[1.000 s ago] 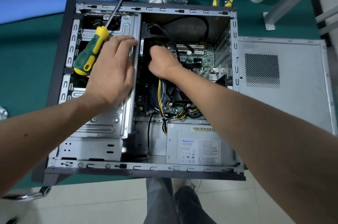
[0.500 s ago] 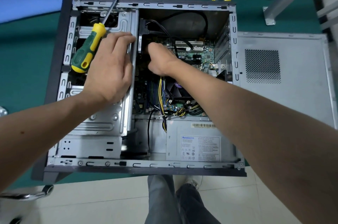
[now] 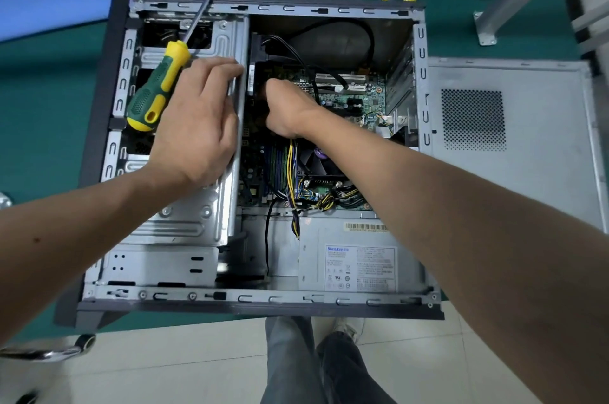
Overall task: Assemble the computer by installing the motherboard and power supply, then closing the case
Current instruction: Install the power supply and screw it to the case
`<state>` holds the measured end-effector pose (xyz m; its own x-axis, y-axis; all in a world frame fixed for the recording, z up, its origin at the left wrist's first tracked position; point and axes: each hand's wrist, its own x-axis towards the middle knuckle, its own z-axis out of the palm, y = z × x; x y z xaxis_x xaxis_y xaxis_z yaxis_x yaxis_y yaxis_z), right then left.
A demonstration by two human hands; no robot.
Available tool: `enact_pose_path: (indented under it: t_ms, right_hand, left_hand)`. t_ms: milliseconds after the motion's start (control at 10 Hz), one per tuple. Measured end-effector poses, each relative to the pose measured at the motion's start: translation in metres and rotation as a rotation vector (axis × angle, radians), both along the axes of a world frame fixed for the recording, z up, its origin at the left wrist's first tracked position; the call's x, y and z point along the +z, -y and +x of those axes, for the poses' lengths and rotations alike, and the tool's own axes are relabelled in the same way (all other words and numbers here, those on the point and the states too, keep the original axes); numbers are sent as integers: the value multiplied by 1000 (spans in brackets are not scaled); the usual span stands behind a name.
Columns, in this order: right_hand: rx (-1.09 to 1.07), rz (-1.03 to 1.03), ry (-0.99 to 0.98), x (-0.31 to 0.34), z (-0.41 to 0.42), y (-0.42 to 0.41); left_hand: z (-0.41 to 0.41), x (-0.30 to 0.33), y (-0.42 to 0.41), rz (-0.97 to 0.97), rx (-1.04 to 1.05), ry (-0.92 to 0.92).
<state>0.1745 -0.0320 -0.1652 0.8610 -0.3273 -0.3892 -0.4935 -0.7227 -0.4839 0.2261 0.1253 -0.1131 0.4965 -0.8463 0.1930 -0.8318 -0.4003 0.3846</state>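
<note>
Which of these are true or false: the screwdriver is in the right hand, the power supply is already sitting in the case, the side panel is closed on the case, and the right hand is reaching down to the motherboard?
1. The screwdriver is in the right hand. False: the left hand holds it.
2. The power supply sits in the case. True.
3. The side panel is closed on the case. False: it lies flat beside the open case.
4. The right hand reaches down to the motherboard. True, though what its fingers do is hidden.
</note>
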Motion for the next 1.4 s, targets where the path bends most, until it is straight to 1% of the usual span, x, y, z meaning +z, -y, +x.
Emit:
enact_pose_path:
  t_ms: [900, 1400]
  right_hand:
    - [36, 1, 29, -4, 1, 1]
    - [32, 15, -6, -3, 3, -2]
  left_hand:
    - [0, -1, 1, -3, 3, -2]
    - [0, -1, 1, -11, 3, -2]
